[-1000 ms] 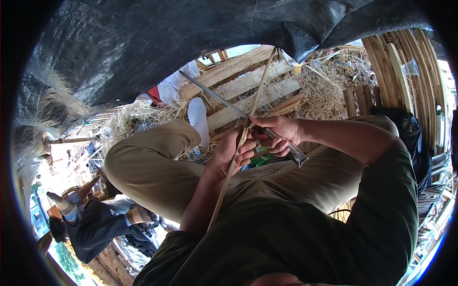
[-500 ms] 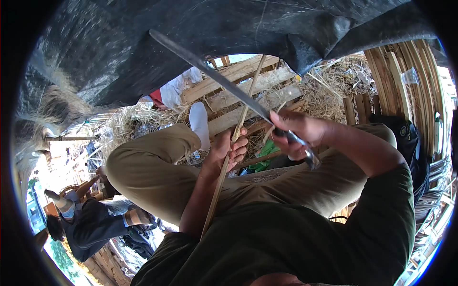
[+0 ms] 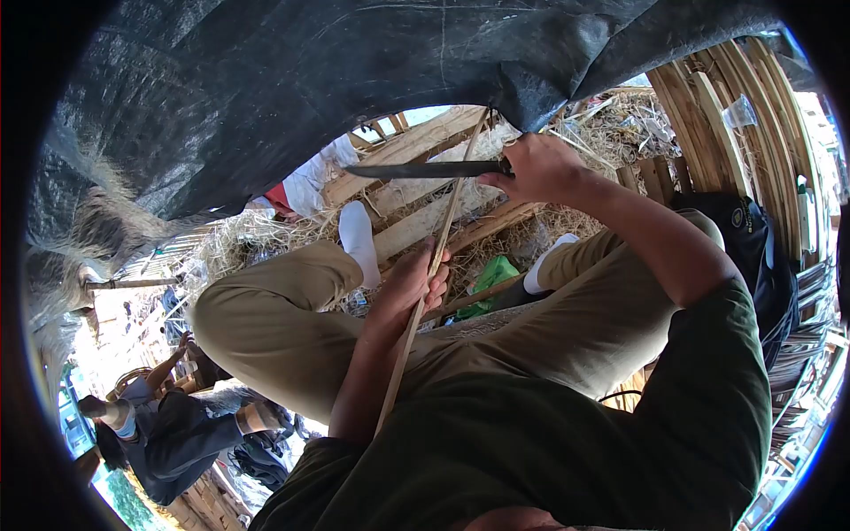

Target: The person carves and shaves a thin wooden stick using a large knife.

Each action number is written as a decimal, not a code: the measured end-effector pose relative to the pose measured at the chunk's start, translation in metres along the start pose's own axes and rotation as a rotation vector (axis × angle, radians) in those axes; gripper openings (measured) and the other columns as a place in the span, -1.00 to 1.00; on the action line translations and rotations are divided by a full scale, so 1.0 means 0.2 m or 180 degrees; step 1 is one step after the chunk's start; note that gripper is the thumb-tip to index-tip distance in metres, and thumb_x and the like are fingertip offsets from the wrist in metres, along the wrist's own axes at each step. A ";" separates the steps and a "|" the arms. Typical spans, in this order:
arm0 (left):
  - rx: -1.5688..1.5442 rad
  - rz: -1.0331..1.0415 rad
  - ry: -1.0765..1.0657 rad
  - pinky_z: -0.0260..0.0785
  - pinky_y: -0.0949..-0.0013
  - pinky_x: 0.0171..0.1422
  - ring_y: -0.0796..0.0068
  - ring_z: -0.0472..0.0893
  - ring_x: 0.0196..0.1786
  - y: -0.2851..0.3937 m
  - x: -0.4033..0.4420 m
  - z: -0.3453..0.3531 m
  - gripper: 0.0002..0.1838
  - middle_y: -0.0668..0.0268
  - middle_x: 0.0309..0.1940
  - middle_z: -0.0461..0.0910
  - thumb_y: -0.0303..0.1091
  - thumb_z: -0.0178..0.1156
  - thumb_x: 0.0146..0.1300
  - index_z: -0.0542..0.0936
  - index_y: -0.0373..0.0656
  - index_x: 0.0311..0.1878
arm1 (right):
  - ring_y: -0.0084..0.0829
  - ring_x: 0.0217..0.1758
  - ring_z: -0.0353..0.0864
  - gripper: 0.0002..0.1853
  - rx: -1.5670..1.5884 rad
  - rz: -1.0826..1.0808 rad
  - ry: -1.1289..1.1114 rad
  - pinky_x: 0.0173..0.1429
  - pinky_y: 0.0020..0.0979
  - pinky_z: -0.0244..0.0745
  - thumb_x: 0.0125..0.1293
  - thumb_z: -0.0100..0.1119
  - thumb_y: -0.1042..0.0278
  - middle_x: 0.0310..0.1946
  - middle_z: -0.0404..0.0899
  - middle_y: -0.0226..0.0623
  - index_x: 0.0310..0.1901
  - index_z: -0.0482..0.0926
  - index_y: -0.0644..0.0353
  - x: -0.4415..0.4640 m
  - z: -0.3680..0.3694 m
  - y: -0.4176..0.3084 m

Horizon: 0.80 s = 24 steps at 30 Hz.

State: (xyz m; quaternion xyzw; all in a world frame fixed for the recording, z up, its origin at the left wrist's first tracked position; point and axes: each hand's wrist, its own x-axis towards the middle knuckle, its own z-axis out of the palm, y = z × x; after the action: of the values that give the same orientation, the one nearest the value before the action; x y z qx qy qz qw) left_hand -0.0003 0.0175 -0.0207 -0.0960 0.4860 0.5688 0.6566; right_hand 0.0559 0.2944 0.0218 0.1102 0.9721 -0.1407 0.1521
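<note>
A long, thin strip of pale wood or bamboo (image 3: 450,212) runs slantwise from beside my torso up to the dark sheet's edge. My left hand (image 3: 413,281) is wrapped around its middle, above my crossed legs. Farther up, my right hand (image 3: 542,168) is closed on the handle of a long-bladed knife (image 3: 416,170). The blade points left and crosses the strip near its upper part; whether it touches the strip I cannot tell. My right fingers hide most of the handle.
A dark plastic sheet (image 3: 292,97) hangs low overhead. Wooden slats (image 3: 434,196) and straw shavings (image 3: 611,133) cover the ground ahead. Stacked boards (image 3: 708,133) and a black bag (image 3: 739,243) stand at right. Another person (image 3: 177,438) sits at lower left. Some green plastic (image 3: 489,285) lies between my legs.
My right hand has moved up and away from my body with the knife, whose blade has swung from a steep slant to nearly level. My left hand keeps its grip on the strip.
</note>
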 end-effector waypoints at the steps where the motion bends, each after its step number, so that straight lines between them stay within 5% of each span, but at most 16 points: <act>1: 0.0079 0.0050 0.0036 0.05 0.56 -0.76 0.69 0.18 -0.80 0.00 -0.02 0.00 -0.54 0.52 -0.71 0.22 0.16 -0.18 0.59 0.40 -0.07 -0.14 | -0.03 -0.16 0.75 -0.19 -0.0125 -0.0085 0.0044 -0.02 -0.13 0.65 0.33 0.05 -0.46 -0.34 0.68 0.06 -0.28 0.67 0.38 0.01 0.01 -0.01; 4: 0.0363 0.0041 0.0203 0.03 0.54 -0.73 0.69 0.16 -0.79 0.00 -0.05 0.02 -0.53 0.52 -0.70 0.20 0.15 -0.23 0.60 0.40 -0.09 -0.12 | -0.10 -0.14 0.75 -0.23 -0.0504 -0.0137 0.0045 -0.03 -0.18 0.65 0.37 0.00 -0.43 -0.30 0.70 -0.03 -0.25 0.68 0.34 0.02 -0.01 -0.06; 7: 0.0439 0.0107 0.0217 0.02 0.54 -0.71 0.70 0.14 -0.79 -0.02 -0.05 0.01 -0.51 0.53 -0.70 0.19 0.16 -0.26 0.61 0.39 -0.10 -0.11 | -0.14 -0.35 0.75 -0.28 -0.1058 -0.0320 0.0131 -0.21 -0.21 0.65 0.32 0.07 -0.43 -0.49 0.66 -0.14 -0.23 0.67 0.26 0.05 -0.05 -0.09; 10: 0.0400 0.0042 0.0250 0.01 0.55 -0.70 0.69 0.12 -0.79 -0.02 -0.05 0.00 -0.51 0.53 -0.70 0.18 0.16 -0.28 0.61 0.39 -0.09 -0.10 | -0.18 -0.35 0.76 -0.39 -0.1276 -0.0330 0.0195 -0.24 -0.22 0.65 0.31 0.18 -0.29 -0.48 0.67 -0.18 -0.02 0.61 0.20 0.10 -0.03 -0.05; 13: 0.0338 0.0055 0.0176 0.01 0.56 -0.70 0.72 0.12 -0.77 -0.02 -0.06 0.00 -0.51 0.54 -0.69 0.17 0.17 -0.26 0.60 0.39 -0.08 -0.10 | -0.29 -0.22 0.78 -0.77 -0.1421 -0.0497 0.0657 -0.22 -0.31 0.68 0.38 0.19 0.20 -0.36 0.72 -0.30 -0.11 0.65 0.15 0.09 -0.05 -0.05; 16: 0.0346 0.0109 0.0158 0.01 0.58 -0.70 0.76 0.12 -0.74 -0.03 -0.06 -0.01 -0.51 0.55 -0.67 0.18 0.18 -0.24 0.59 0.39 -0.07 -0.10 | -0.29 -0.21 0.78 -0.76 -0.1579 -0.0481 0.0685 -0.23 -0.32 0.68 0.28 0.19 0.38 -0.37 0.72 -0.30 -0.02 0.61 0.14 0.13 -0.03 -0.01; 22: 0.0239 0.0078 0.0186 0.01 0.59 -0.69 0.77 0.13 -0.73 -0.02 -0.08 0.01 -0.52 0.55 -0.66 0.18 0.18 -0.20 0.58 0.40 -0.08 -0.11 | -0.15 -0.27 0.76 -0.55 -0.0585 -0.0150 0.0325 -0.23 -0.17 0.64 0.23 0.41 -0.02 -0.43 0.70 -0.10 -0.11 0.64 0.24 0.17 0.06 0.13; 24: 0.0330 0.0110 0.0191 0.07 0.55 -0.64 0.72 0.17 -0.71 -0.02 -0.08 0.01 -0.54 0.51 -0.68 0.23 0.14 -0.20 0.58 0.42 -0.09 -0.12 | -0.10 -0.20 0.76 -0.50 -0.0131 0.0225 -0.0155 -0.11 -0.12 0.64 0.30 0.31 -0.11 -0.35 0.71 -0.05 -0.15 0.64 0.30 0.20 0.10 0.14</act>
State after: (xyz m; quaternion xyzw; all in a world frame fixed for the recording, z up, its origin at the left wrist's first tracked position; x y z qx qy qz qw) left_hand 0.0061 0.0076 -0.0096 -0.0705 0.5359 0.5509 0.6359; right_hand 0.0317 0.3205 -0.0158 0.1379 0.9663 -0.1179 0.1828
